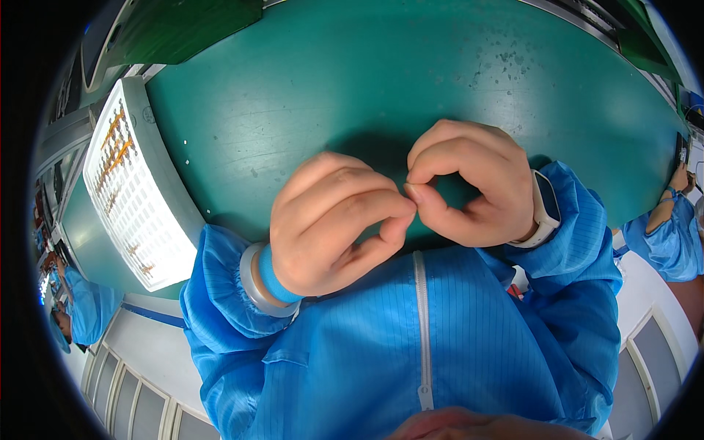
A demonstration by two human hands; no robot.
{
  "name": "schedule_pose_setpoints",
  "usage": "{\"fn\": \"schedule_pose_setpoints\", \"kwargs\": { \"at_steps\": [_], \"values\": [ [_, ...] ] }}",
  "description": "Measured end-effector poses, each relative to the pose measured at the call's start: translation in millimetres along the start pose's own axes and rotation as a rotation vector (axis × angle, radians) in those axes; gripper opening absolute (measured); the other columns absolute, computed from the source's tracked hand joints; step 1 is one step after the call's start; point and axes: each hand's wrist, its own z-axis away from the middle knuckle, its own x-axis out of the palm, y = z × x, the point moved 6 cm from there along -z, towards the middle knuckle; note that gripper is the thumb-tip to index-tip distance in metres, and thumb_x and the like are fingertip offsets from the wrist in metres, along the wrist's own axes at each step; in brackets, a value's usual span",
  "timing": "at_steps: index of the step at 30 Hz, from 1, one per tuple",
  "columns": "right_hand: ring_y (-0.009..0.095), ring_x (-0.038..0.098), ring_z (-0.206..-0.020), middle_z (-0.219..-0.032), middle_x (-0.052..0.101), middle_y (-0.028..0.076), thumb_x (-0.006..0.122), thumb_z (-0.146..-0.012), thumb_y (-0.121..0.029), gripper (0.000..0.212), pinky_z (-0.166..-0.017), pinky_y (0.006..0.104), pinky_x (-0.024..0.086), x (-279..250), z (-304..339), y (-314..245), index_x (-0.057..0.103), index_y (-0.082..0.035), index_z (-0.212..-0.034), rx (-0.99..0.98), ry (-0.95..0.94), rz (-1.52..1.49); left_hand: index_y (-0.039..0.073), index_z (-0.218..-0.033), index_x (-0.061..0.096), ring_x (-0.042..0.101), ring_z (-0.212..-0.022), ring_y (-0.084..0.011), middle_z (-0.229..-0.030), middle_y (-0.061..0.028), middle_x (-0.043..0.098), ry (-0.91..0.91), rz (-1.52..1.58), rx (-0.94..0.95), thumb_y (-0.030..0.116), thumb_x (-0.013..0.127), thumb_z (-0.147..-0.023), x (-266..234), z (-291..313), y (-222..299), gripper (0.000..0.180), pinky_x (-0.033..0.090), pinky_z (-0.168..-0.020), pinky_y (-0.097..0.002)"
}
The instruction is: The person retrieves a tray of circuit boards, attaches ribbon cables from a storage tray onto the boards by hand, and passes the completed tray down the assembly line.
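My left hand (334,220) and my right hand (473,183) meet in the middle, raised over the near edge of the green tabletop (293,95). Each has thumb and index finger pinched together, and the fingertips of both hands almost touch. Whatever lies between them is too small or hidden to make out. A blue band (273,279) and a pale ring-like band (254,282) circle my left wrist. On my right wrist sits a watch with a light strap (544,209). To the left of my left hand lies a white tray (172,176) with rows of small orange-and-dark parts (116,150).
Tiny white bits (186,161) lie on the tabletop beside the tray. A green panel (183,29) stands at the far left. Co-workers in blue work at the far left (92,304) and far right (671,238).
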Motion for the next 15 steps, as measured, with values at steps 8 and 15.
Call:
{"fn": "schedule_pose_setpoints", "kwargs": {
  "at_steps": [8, 15],
  "values": [
    [0.02, 0.059, -0.061, -0.075, 0.059, 0.006, 0.066, -0.073, 0.0, 0.013, -0.05, 0.0277, 0.045, 0.6, 0.4, 0.2, 0.058, -0.006, -0.08, -0.004, -0.004, 0.002, 0.004, -0.083, 0.064, 0.057, -0.069, -0.0242, -0.08, -0.0085, 0.061, 0.012, 0.009, -0.016, -0.003, 0.074, -0.061, 0.7, 0.4, -0.3, 0.025, 0.047, -0.059, -0.0312],
    [0.019, 0.059, -0.061, -0.075, 0.059, 0.006, 0.066, -0.073, 0.0, 0.013, -0.05, 0.0266, 0.046, 0.2, 0.2, -0.6, 0.058, -0.005, -0.08, -0.002, 0.0, 0.009, 0.004, -0.084, 0.065, 0.056, -0.069, -0.0241, -0.08, -0.0082, 0.062, 0.007, 0.012, -0.019, -0.002, 0.075, -0.062, -0.6, 0.1, -0.3, 0.025, 0.047, -0.059, -0.0311]
  ]
}}
